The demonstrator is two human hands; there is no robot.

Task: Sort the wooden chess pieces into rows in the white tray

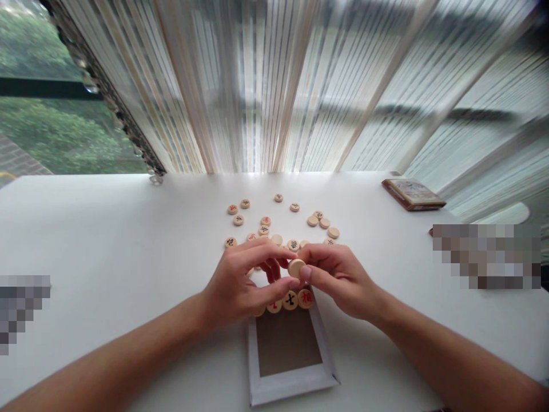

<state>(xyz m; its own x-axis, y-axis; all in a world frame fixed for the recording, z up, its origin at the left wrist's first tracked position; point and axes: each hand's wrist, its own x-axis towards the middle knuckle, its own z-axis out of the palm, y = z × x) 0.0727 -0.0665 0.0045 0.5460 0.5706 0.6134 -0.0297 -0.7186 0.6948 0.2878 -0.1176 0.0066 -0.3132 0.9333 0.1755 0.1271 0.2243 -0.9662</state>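
So both hands were working on one piece. The left hand (244, 277) had a pale round wooden disc (295, 268) pinched between thumb and index finger, its other fingers loosely curled, while the right hand (343, 280) gripped the same disc from its own side, thumb pressed on the edge. The blank face of the disc was showing, and it was up in the air between the two sets of fingertips.

Just on the near side of the hands was a shallow white cardboard tray (295, 393) with a brownish-grey bottom, its far part hidden by them. A row of round wooden pieces with red or black characters (290, 300) sat across it right below the fingers, with the leftmost one mostly behind the left hand.

Past the hands, a bunch of loose pale wooden discs (238, 220) lay scattered on the white bench (107, 240). Beyond the left hand they showed red and black characters; beyond the right hand a few were blank side up, some of them bunched close together.

Well off to the far right of the right hand lay a flat brown-edged box with a pictured top (414, 194). Farther out past everything hung a pale striped curtain (240, 86).
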